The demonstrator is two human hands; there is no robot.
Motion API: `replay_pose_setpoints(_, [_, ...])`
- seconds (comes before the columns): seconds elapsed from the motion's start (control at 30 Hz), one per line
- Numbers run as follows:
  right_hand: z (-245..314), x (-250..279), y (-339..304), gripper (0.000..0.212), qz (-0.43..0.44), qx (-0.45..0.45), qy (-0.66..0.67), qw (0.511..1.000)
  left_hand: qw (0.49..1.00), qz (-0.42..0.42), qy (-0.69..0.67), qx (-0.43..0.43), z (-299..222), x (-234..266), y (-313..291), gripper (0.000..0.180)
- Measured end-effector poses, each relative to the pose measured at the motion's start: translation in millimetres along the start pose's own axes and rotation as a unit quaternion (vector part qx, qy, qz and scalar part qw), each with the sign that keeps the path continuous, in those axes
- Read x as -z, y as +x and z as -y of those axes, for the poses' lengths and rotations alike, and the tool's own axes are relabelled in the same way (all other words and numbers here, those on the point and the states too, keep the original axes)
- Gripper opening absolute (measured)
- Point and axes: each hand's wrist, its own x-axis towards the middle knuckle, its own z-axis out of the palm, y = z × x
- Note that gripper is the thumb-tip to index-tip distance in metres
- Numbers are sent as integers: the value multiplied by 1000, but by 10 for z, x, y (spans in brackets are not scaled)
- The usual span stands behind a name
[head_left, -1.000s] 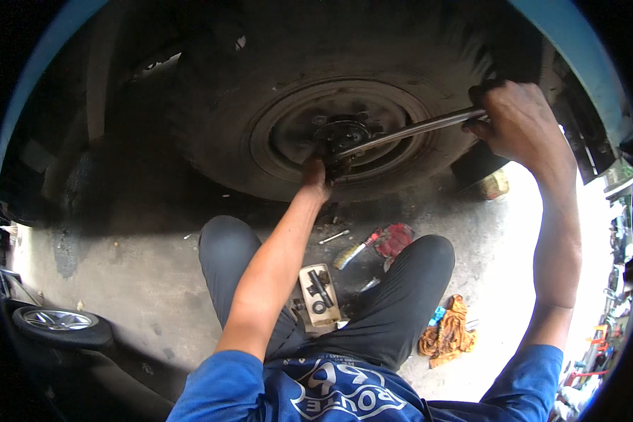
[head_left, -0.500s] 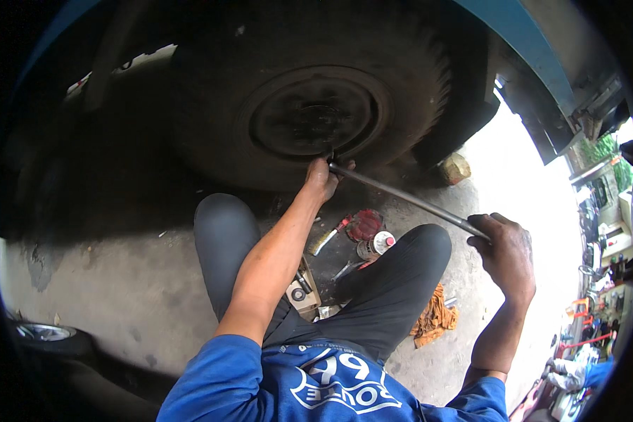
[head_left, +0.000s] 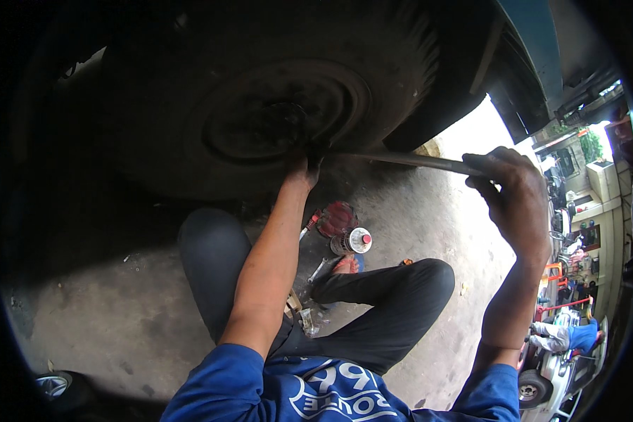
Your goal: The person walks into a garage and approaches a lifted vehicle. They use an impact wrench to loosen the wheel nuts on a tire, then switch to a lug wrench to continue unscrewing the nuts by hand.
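A long metal wrench bar [head_left: 401, 160] reaches from the lower part of a dark wheel rim [head_left: 274, 112] out to the right, nearly level in view. My right hand [head_left: 513, 193] is closed round its outer end, thumb and fingers curled over it. At the wheel end my left hand [head_left: 302, 171] is closed about the bar's head, close against the rim. Deep shade hides its fingertips and the fitting there. A large treaded tyre [head_left: 394, 105] surrounds the rim.
Between my knees lie a red round object [head_left: 337, 219], a white-topped can [head_left: 359, 240] and a red-handled brush [head_left: 311, 224]. A blue body panel [head_left: 534, 42] overhangs at upper right. Another person [head_left: 577, 337] and a white vehicle [head_left: 555, 394] are far right.
The bar has swung up from a downward slant to nearly level, its outer end rising with my right hand. My left hand stays at the wheel; the view has shifted and my right knee leans outward.
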Motion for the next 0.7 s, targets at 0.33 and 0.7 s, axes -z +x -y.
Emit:
replay_pose_setpoints(0.33, [322,207,763,45,-111,271,31,955,984,53,77,-149,359,350,441,27])
replay_pose_setpoints(0.7, [1853,-465,1364,13,-242,404,330,818,1000,-22,14,-13,207,556,-527,26])
